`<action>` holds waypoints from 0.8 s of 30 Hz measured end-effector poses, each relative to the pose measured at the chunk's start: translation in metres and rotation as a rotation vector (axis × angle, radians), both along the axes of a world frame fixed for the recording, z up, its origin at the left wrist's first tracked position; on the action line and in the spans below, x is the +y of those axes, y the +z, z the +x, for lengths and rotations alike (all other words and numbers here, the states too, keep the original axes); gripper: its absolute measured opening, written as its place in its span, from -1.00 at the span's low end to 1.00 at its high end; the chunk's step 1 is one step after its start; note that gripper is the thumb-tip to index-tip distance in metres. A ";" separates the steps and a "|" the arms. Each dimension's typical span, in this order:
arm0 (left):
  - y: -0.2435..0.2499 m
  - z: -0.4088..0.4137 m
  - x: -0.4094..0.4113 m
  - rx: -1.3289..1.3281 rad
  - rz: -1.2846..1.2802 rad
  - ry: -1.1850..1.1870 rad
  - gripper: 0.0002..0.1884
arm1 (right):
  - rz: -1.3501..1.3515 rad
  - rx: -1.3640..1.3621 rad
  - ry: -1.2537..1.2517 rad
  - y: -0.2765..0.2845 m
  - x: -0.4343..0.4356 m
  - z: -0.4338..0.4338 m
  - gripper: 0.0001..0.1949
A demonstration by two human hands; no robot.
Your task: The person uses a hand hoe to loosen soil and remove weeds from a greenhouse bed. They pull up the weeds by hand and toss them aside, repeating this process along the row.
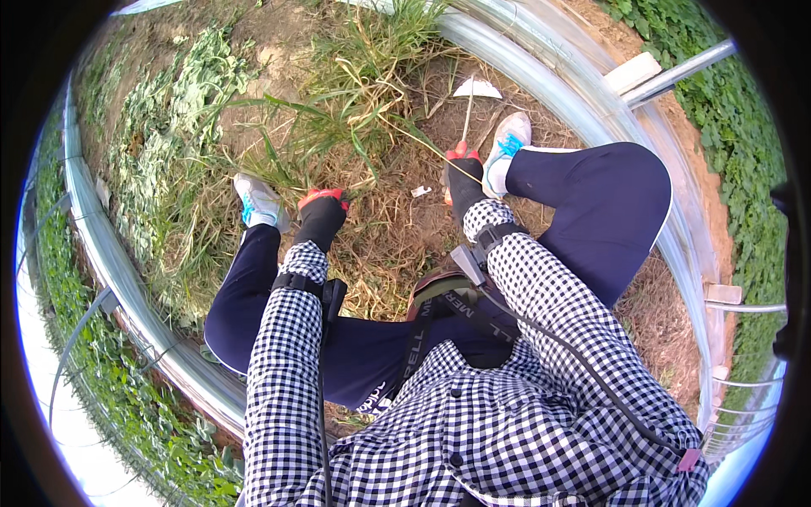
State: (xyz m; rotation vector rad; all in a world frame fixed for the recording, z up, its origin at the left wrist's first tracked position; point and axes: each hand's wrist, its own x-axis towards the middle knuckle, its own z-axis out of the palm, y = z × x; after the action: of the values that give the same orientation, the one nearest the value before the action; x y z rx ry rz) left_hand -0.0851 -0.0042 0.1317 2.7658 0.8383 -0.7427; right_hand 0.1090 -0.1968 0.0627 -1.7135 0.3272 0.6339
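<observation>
My left hand (323, 209), in a black and red work glove, is closed around a bunch of long grass (269, 166) beside my left shoe. Stems stick out past the fist on both sides. In the matching glove, my right hand (464, 174) grips the red handle of a hand hoe (468, 117). Its thin metal shaft points away from me, and the pale half-moon blade rests at the ground near my right shoe. Ahead of both hands stands a thick clump of green and dry grass (374, 70). A long straw-coloured stem crosses over my right glove.
Wilted leaves (184, 95) lie along the left side. Plastic film (526, 70) is bunched along the right, with a metal pipe (678, 75) and green crops (747, 165) beyond. Another film roll (104, 209) runs at left. A white scrap (421, 191) lies between my hands.
</observation>
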 end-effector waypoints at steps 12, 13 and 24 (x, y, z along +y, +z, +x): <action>-0.066 -0.041 -0.026 -0.272 -0.396 0.126 -0.53 | 0.346 0.417 -0.065 0.033 0.015 -0.024 -0.57; -0.061 -0.037 -0.039 -0.290 -0.377 0.127 -0.56 | 0.387 0.450 -0.033 0.057 0.018 -0.039 -0.76; -0.023 0.162 -0.006 -1.152 -0.130 -0.104 -0.67 | 0.311 0.355 0.458 0.057 0.008 -0.061 -0.48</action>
State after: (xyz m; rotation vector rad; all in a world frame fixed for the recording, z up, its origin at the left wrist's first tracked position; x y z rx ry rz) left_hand 0.0767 -0.0099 0.1089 2.4773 0.3530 0.7427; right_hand 0.0481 -0.1888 0.1200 -1.3754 0.0697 1.2645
